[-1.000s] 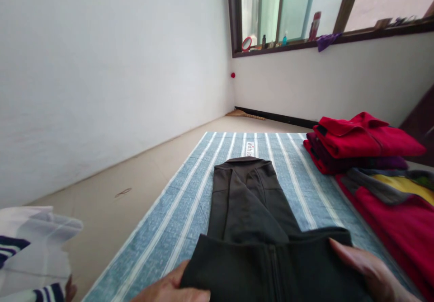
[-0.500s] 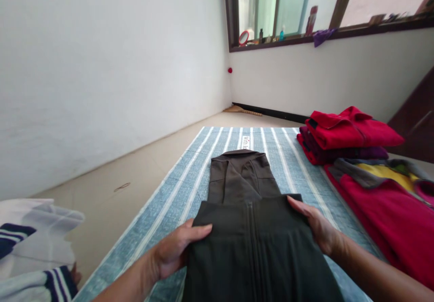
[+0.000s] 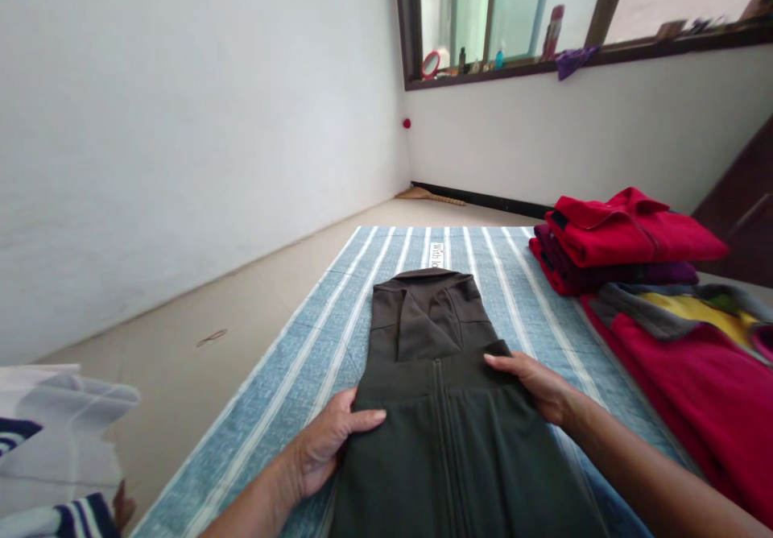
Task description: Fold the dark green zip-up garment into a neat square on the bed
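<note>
A dark grey zip-up garment [image 3: 440,377] lies lengthwise on a blue mat with white stripes [image 3: 338,337]. Its near part is folded forward over the far part, zipper facing up. My left hand [image 3: 329,441] grips the left corner of the folded edge, thumb on top and fingers curled under. My right hand [image 3: 535,385] holds the right corner of that same edge, fingers pressed on the cloth.
A stack of folded red and purple clothes [image 3: 622,240] sits at the mat's right side, with a red, grey and yellow garment [image 3: 694,345] nearer. White and navy striped cloth [image 3: 54,449] lies at lower left. White walls and a window sill with bottles [image 3: 495,59] stand beyond.
Both hands have carried the garment's near edge forward over the far part, so the fold now reaches further up the garment. The view tilted down slightly.
</note>
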The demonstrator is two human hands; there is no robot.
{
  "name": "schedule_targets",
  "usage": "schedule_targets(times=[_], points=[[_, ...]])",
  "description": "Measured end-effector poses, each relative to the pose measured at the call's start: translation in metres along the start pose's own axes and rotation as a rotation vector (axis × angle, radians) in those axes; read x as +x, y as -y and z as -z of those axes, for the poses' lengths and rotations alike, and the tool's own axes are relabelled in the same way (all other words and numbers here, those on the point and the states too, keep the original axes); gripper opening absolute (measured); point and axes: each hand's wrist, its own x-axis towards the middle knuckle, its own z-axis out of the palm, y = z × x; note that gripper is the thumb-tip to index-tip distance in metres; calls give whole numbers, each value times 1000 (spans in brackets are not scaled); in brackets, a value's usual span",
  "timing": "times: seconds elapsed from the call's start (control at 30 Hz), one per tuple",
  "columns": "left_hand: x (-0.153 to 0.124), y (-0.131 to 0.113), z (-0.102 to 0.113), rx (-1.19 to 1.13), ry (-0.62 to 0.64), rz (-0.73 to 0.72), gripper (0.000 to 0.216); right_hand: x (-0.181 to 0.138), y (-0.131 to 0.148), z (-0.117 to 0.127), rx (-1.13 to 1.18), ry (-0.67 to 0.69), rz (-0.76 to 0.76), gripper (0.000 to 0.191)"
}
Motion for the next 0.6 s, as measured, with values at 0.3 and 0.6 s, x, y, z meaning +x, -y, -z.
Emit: schedule_targets(times=[0.3, 0.6], points=[[-7, 10, -4, -35, -56, -15, 65, -5, -2, -1, -88, -79, 89, 14], [-15, 13, -10, 40, -54, -72, 59, -7, -6, 0, -161, -100, 181, 14]])
